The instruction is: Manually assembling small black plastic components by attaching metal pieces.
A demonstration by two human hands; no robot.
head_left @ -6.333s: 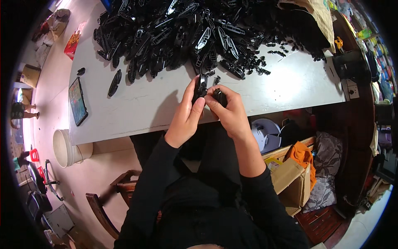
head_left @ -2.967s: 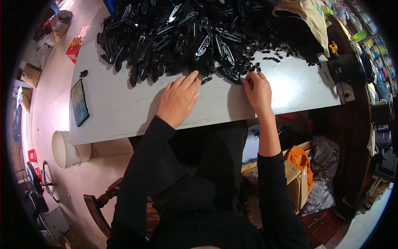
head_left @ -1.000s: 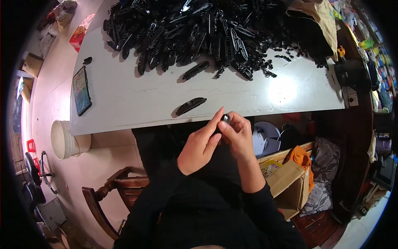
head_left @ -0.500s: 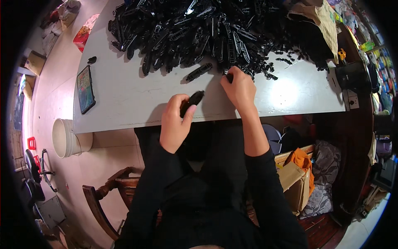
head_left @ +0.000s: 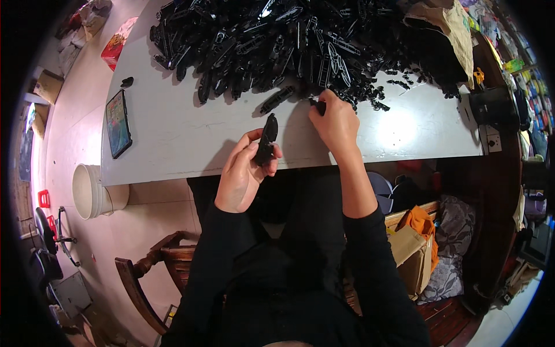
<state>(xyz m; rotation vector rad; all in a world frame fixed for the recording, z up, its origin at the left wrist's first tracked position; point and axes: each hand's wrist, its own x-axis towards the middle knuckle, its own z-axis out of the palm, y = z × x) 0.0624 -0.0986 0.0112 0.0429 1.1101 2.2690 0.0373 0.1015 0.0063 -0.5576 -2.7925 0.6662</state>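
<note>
Just above the table edge, a long black plastic shell (head_left: 266, 139) is held upright in the left hand (head_left: 243, 173), pinched between thumb and curled fingers at its lower end, its top rising over the white table (head_left: 173, 144). Further right, the right hand (head_left: 337, 124) is laid on the tabletop with its fingers closed on a small black piece (head_left: 319, 106) at the near rim of the pile (head_left: 289, 46). How firmly that piece is gripped cannot be told, since most of it is hidden by the fingers. One loose black part (head_left: 277, 99) is seen lying alone just left of the right hand, between pile and shell. Small black bits (head_left: 399, 84) are scattered to the right of the pile. At the left end of the table a dark tablet (head_left: 118, 122) is set flat, well apart from both hands. Below the table's left corner a white bucket (head_left: 92, 191) is stood on the floor, and a wooden chair (head_left: 144, 283) is seen beneath the person.
</note>
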